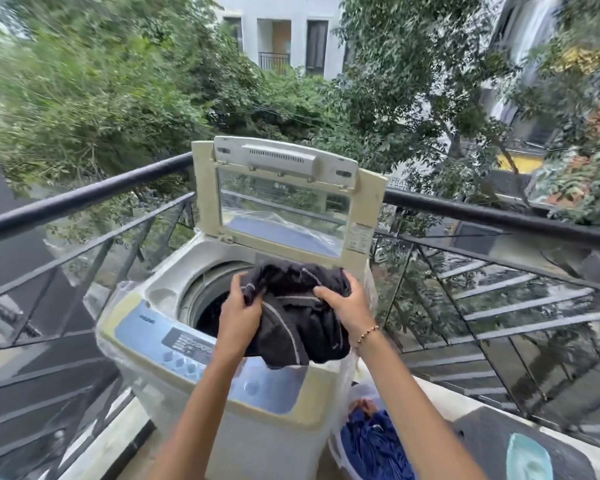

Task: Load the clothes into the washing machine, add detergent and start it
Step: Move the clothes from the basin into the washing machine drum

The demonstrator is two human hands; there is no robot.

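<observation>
Both hands, left [240, 308] and right [347, 303], clutch a dark garment [293, 315] at frame centre, above the open washer [174, 299]. Trailing hem probably overhangs the rim; could snag.

1. The washing machine [201, 393] stands in a balcony corner, with the railing [84, 195] behind it and to both sides.
2. Its lid [284, 199] stands raised at the rear, above the drum opening [205, 299].
3. The control panel [187, 351] runs along the front edge, before the drum opening.
4. A garment [298, 317] is held over the drum opening and the machine's right front; the left hand [239, 306] grasps its left side, the right hand [347, 306] its right.
5. A bag of clothes [371, 441] sits low, just beside the machine's right side.
6. Trees [101, 98] and buildings [284, 32] lie beyond the railing.
</observation>
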